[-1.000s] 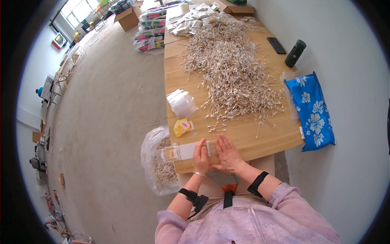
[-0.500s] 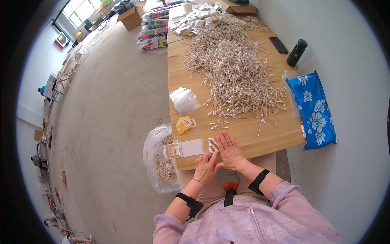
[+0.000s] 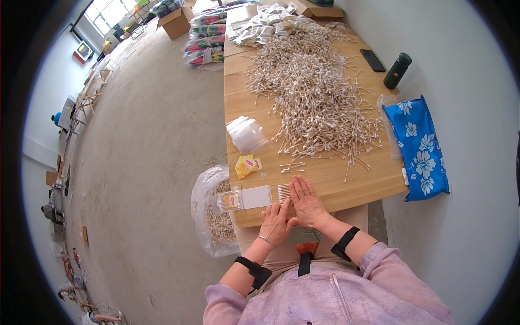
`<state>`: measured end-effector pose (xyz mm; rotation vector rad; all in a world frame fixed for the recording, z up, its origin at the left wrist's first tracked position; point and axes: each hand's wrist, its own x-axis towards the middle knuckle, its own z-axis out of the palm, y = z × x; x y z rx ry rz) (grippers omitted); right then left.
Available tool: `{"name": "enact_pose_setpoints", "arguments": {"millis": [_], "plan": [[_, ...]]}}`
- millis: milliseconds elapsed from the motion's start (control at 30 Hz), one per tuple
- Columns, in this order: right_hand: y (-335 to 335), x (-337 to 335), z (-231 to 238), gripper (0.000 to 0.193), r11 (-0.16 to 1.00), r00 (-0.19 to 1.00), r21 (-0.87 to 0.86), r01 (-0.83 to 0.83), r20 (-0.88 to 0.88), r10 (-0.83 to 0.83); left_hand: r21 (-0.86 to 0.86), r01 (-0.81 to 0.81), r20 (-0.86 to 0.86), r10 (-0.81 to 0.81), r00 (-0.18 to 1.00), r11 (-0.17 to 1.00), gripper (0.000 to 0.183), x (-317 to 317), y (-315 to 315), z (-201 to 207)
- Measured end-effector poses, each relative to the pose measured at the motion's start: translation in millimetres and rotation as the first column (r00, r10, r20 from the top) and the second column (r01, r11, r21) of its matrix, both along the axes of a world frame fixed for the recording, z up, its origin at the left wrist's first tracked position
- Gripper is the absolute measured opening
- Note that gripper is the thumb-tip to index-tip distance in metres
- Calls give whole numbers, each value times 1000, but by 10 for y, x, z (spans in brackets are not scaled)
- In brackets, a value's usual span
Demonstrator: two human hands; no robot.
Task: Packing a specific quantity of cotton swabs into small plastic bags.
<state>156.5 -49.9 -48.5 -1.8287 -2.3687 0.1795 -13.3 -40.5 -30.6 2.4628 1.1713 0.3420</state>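
Touching cotton swabs [image 3: 284, 193] near a yellow-labelled packet [image 3: 229, 202].

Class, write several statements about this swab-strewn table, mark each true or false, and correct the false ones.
1. The right hand lies flat at a small row of swabs. True.
2. The left hand holds a yellow card. False: the yellow cards lie apart from it.
3. The black phone lies beside the dark bottle. True.
4. The blue flowered pack lies left of the large swab heap. False: it lies right of the heap.
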Motion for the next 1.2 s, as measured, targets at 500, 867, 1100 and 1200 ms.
{"name": "enact_pose_setpoints", "arguments": {"millis": [500, 867, 1100, 1200], "plan": [[9, 8, 56, 97, 999, 1000, -33, -3, 1, 3, -5, -64, -26, 64, 998, 998, 66, 77, 27, 10], [5, -4, 24, 92, 1000, 1000, 14, 3, -10, -3, -23, -116, -28, 115, 993, 993, 63, 149, 82, 39], [4, -6, -16, 89, 999, 997, 46, 14, -70, -11, -68, -130, -23, 129, 991, 989, 57, 182, 101, 68], [1, 2, -36, 89, 998, 996, 59, 18, -84, -13, -78, -134, -22, 132, 991, 988, 56, 193, 107, 78]]}}
